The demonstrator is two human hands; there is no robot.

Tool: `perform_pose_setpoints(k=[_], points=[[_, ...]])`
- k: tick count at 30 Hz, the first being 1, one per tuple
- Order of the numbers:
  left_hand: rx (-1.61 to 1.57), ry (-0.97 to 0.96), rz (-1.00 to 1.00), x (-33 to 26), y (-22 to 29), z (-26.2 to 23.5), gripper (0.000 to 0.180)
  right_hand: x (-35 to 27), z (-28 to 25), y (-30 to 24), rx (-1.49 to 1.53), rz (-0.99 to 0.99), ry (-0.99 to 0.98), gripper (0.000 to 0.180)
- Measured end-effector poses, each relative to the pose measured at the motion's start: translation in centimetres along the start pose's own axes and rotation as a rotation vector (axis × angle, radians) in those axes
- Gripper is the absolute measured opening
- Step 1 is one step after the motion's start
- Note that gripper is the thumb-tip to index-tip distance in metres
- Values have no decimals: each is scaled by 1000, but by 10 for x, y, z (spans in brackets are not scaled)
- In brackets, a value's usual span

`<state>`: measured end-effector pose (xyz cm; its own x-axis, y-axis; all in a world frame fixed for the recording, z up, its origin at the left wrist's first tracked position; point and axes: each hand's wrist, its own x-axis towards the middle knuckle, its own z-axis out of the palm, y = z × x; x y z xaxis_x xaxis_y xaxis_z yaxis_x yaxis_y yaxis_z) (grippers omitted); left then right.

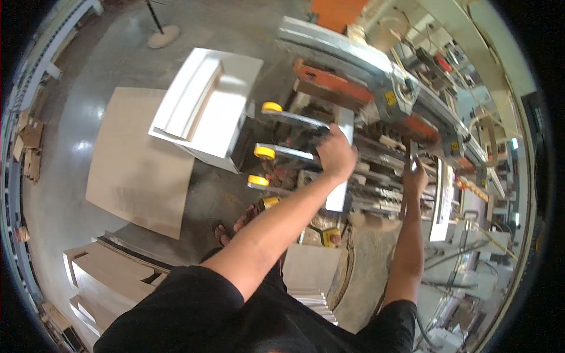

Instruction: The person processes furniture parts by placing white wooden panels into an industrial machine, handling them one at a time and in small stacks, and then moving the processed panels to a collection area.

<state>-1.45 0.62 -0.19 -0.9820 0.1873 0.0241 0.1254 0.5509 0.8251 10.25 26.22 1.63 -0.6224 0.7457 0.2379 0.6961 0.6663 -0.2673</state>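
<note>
My left hand [337,154] is closed on a narrow white panel [336,197], which lies across the near end of the machine's metal rails. Its fingers curl over the panel's left side and are partly hidden. Further right, my right hand [415,176] is closed at a narrow brown strip [405,154] that crosses the rails. Some of its fingertips are hard to make out. Just right of that hand rests another white strip [441,203]. Metal arms with yellow round ends, one of them a yellow roller [265,153], stick out left of my left hand.
A white stack of panels [226,112] stands at left on the floor, beside a large brown sheet [138,159]. A grey machine beam [341,44] with orange parts spans the far side. More panels [112,285] are stacked at lower left. Hoses and machinery fill the right.
</note>
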Motion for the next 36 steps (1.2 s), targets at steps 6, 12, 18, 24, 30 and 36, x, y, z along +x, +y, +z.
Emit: perform_pose_setpoints(k=[6,12,18,24,30,36], points=[[2,-15,73,-3,-10,2,58,-9,-6,-13,22,21,-39,45],[-19,-141,168,-9,-23,-16,61,-13,-14,-21,-16,57,-83,46],[-36,-210,30,-10,-8,-26,55,-11,-8,-5,44,19,-31,42],[-32,-241,3,-12,-6,-30,57,-16,-2,1,62,-5,47,45],[-41,-215,50,-7,-12,-26,65,-8,0,-1,37,-36,51,38],[-17,-242,6,-11,-6,-26,57,-10,5,13,73,-63,60,45]])
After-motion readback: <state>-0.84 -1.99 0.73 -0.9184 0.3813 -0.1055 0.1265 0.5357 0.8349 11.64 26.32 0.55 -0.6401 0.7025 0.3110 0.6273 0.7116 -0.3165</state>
